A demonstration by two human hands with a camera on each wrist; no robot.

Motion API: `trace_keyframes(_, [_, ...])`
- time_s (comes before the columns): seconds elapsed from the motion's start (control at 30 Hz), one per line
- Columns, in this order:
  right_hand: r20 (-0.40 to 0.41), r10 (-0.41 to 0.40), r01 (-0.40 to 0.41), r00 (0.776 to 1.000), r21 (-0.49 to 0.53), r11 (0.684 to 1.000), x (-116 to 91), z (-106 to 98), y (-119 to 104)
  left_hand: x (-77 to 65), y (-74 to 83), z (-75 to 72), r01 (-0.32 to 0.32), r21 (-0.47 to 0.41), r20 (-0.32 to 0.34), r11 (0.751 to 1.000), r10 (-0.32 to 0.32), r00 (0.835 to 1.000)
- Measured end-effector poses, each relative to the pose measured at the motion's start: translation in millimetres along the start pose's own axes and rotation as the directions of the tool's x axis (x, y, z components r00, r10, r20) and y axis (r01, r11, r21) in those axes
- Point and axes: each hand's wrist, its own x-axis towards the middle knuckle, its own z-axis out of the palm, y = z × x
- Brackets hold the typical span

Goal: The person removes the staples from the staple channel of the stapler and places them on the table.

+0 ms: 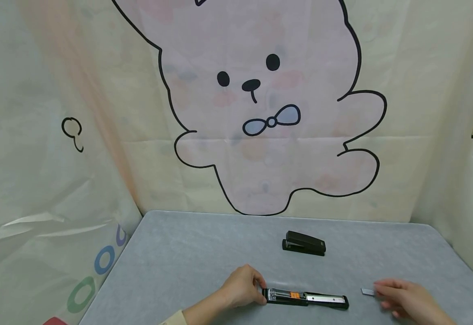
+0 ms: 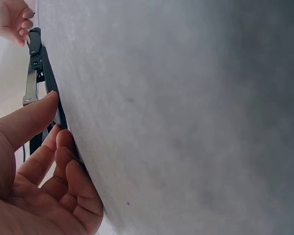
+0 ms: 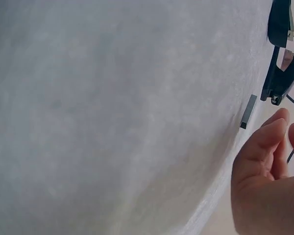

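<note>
Head view: a person's left hand (image 1: 240, 286) pinches one end of an unfolded black stapler (image 1: 306, 298) lying lengthwise on the near part of a grey counter (image 1: 220, 243), its silver rail (image 1: 325, 298) and orange part (image 1: 294, 295) facing up. Gripping only that end appears meant to steady the stapler without covering its inside. Toward the counter's right edge, a short grey strip (image 1: 368, 292), probably staples, lies flat. The right hand (image 1: 413, 301) is just beside it, fingers loosely bent, holding nothing; the right wrist view shows a gap between fingertips and strip. Lying past the stapler's free end, the strip seems placed for easy reach from that side. A second black stapler (image 1: 303, 243) stands nearer the far edge, perhaps there to leave both hands room, in front of a pale cloth (image 1: 269, 36) printed with a cartoon animal.
</note>
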Motion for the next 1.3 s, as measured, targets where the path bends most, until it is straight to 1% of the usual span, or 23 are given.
trace_keyframes(0.07, [-0.005, -0.056, 0.056, 0.998, -0.048, 0.997, -2.8, 3.0, -2.3, 0.4, -0.3, -0.6, -0.002, 0.001, 0.001, 1.000, 0.002, 1.000])
trace_keyframes(0.1, [-0.004, -0.089, 0.088, 0.996, -0.079, 0.993, -4.3, 4.6, -3.4, 0.5, -0.1, -1.0, -0.005, -0.001, 0.002, 1.000, 0.005, 1.000])
trace_keyframes(0.2, [-0.019, -0.158, 0.153, 0.987, -0.165, 0.974, -7.0, 12.1, -7.1, 0.8, 0.1, -2.0, -0.014, -0.002, 0.001, 1.000, 0.014, 1.000])
trace_keyframes(0.33, [-0.005, -0.210, 0.202, 0.978, -0.250, 0.947, -7.2, 23.7, -9.8, 1.0, 0.5, -2.6, -0.025, 0.004, -0.002, 1.000, 0.025, 1.000])
trace_keyframes(0.47, [0.044, -0.243, 0.245, 0.969, -0.285, 0.927, -6.3, 32.5, -9.8, 1.4, 0.2, -2.4, -0.024, 0.013, -0.007, 1.000, 0.024, 1.000])
trace_keyframes(0.6, [0.159, -0.289, 0.324, 0.944, -0.280, 0.904, -5.8, 35.0, -8.4, 0.9, 0.0, -1.9, -0.024, 0.023, -0.006, 0.999, 0.025, 1.000])
trace_keyframes(0.67, [0.222, -0.327, 0.380, 0.919, -0.269, 0.885, -5.3, 34.9, -6.8, 0.4, 0.3, -1.6, -0.027, 0.028, -0.005, 0.999, 0.027, 1.000])
trace_keyframes(0.7, [0.242, -0.335, 0.394, 0.911, -0.265, 0.880, -5.0, 35.6, -6.3, 0.1, 0.4, -1.4, -0.027, 0.031, -0.004, 0.999, 0.027, 1.000])
trace_keyframes(0.83, [0.278, -0.360, 0.427, 0.890, -0.236, 0.873, -4.4, 40.9, -5.8, -0.6, 0.5, 0.3, -0.018, 0.051, -0.011, 0.999, 0.019, 1.000])
trace_keyframes(0.9, [0.292, -0.356, 0.425, 0.888, -0.220, 0.878, -4.2, 44.7, -6.1, -1.1, 0.9, 1.3, -0.020, 0.078, -0.016, 0.997, 0.021, 1.000])
trace_keyframes(0.97, [0.315, -0.357, 0.429, 0.879, -0.197, 0.882, -4.2, 47.5, -6.3, -1.7, 1.8, 2.3, -0.027, 0.104, -0.018, 0.994, 0.029, 0.999])
trace_keyframes(1.1, [0.344, -0.339, 0.416, 0.876, -0.184, 0.890, -2.8, 52.1, -6.5, -2.3, 4.5, 3.8, -0.044, 0.144, -0.008, 0.989, 0.045, 0.999])
trace_keyframes(1.2, [0.358, -0.352, 0.435, 0.865, -0.183, 0.882, -1.4, 53.5, -7.0, -0.3, 4.6, 4.4, -0.051, 0.167, 0.006, 0.985, 0.050, 0.999])
trace_keyframes(1.3, [0.373, -0.400, 0.491, 0.837, -0.187, 0.851, -0.4, 53.9, -6.8, 3.0, 1.4, 5.3, -0.059, 0.191, 0.027, 0.980, 0.055, 0.998])
